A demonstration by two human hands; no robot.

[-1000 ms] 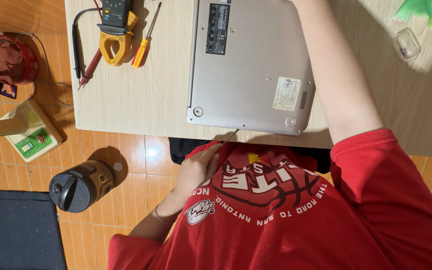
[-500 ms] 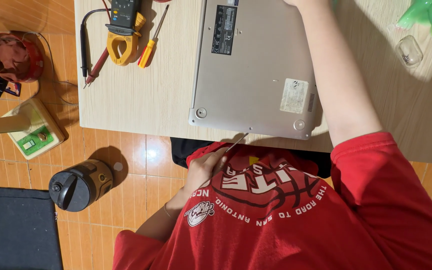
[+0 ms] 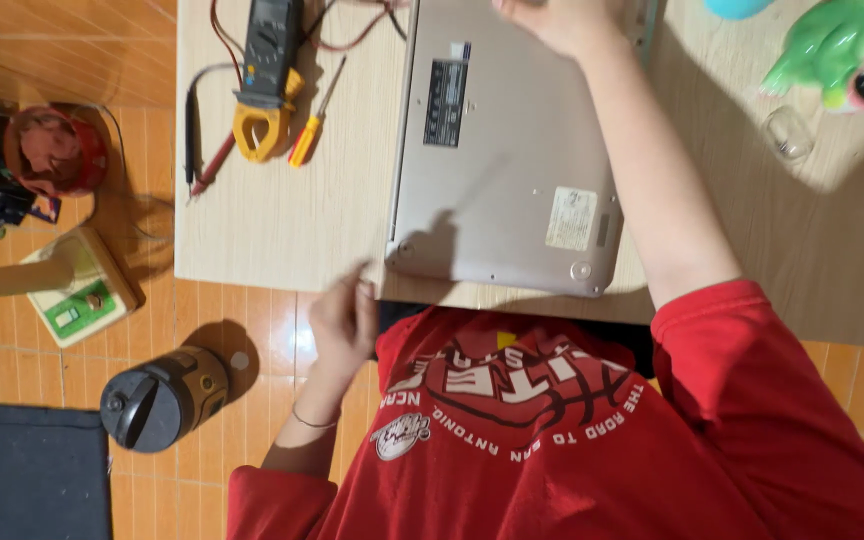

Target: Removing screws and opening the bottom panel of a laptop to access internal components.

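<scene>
Worktop [image 3: 282, 230] of pale wood carries the laptop [image 3: 512, 150], which lies bottom-up with its near edge at, perhaps just over, the worktop's front edge, above the person's lap. That placing is the main hazard: a push or tug from either hand could slide the laptop off onto the tiled floor [image 3: 252, 330]. The right hand [image 3: 552, 18] rests on the laptop's far end, cut by the frame, so whether its fingers are spread or curled cannot be told. Its forearm passes close to a small clear glass [image 3: 788, 132], which a swing of the elbow could knock over. The left hand [image 3: 344, 318] hangs just off the worktop's edge near the laptop's corner; it is blurred, its fingers seem loosely together, and whether they pinch anything cannot be told. Anything small let go there would likely fall to the floor. A clamp meter [image 3: 267, 80] and yellow screwdriver [image 3: 314, 125] lie left of the laptop, leads looped where a sleeve might snag them.
</scene>
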